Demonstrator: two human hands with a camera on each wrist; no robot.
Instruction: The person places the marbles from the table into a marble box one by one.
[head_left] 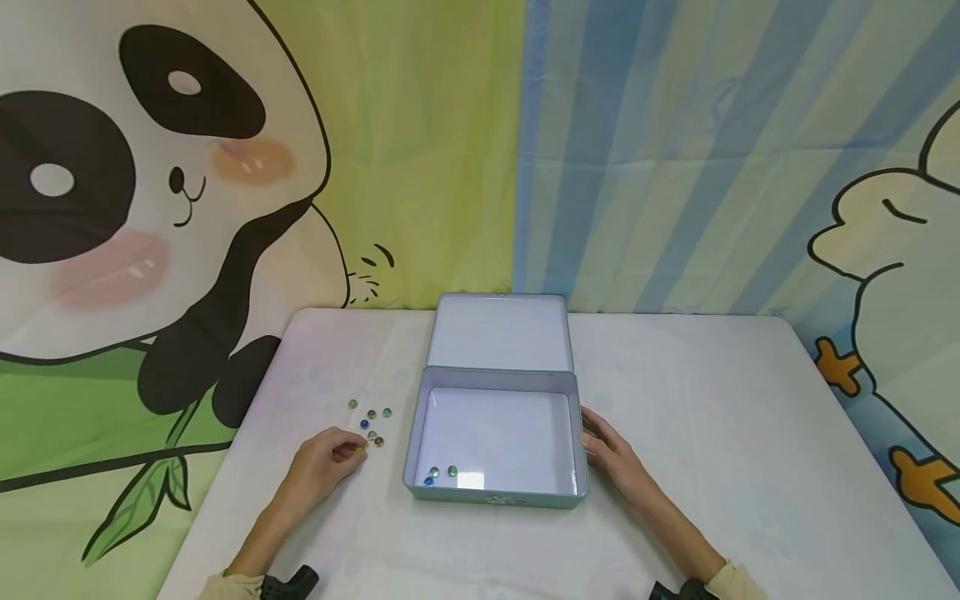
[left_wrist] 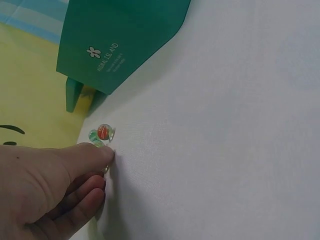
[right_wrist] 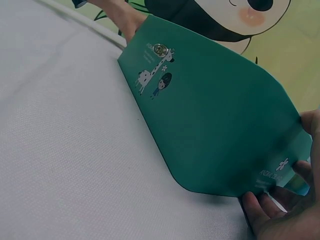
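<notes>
My left hand (head_left: pixel 322 467) is low over the table left of the tin box, thumb and forefinger pinching a yellowish glass marble (head_left: pixel 362 450) mostly hidden by the fingertips. Just beyond them lies a red-brown marble (left_wrist: pixel 103 132) beside a green one (left_wrist: pixel 93 135). Several more marbles, one a blue marble (head_left: pixel 364 424), are scattered there. The green tin box (head_left: pixel 495 500) stands open, holding two green marbles and a blue one near its front left corner. At the box's right side, my right hand (head_left: pixel 617 458) grips it, thumb by the rim and fingers at the lower edge.
The box's lid (head_left: pixel 501 332) is tipped back behind it, white inside up. A white cloth covers the table (head_left: pixel 705 417). Printed curtains (head_left: pixel 420 150) hang right behind the table's back edge.
</notes>
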